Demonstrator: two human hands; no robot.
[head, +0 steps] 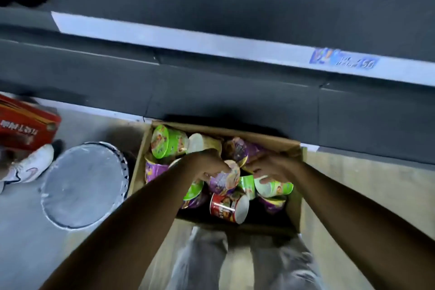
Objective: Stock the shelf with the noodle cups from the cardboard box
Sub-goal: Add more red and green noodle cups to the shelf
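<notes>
On the floor at the foot of the dark shelf [211,2] sits the open cardboard box [295,207], with the person's grey trouser legs just behind its 6 o'clock wall; noodle cups lie jumbled inside on their sides and at angles, not stacked. Cup appearance: glossy printed wrappers in purple, bright green and red, with pale plain bases and foil-printed lids; print too blurred to read. A green cup [168,141] lies at the box's 10 o'clock corner, lid facing out; a red cup [229,206] lies at 6 o'clock, white base showing; a second green cup [274,187] at 3 o'clock. Left hand [204,165] reaches in from 7 o'clock, fingers curled round a purple cup [224,180] at box centre; right hand [270,167] comes in from 4 o'clock, fingers bent down onto the cups beside it; whether it actually grips one, cannot tell. Shelf edge carries a white price strip [188,41] with a blue label [344,60]. At 9 o'clock of the box: a round foil-covered tray [82,183], a white sneaker [30,165], a red carton [26,125].
</notes>
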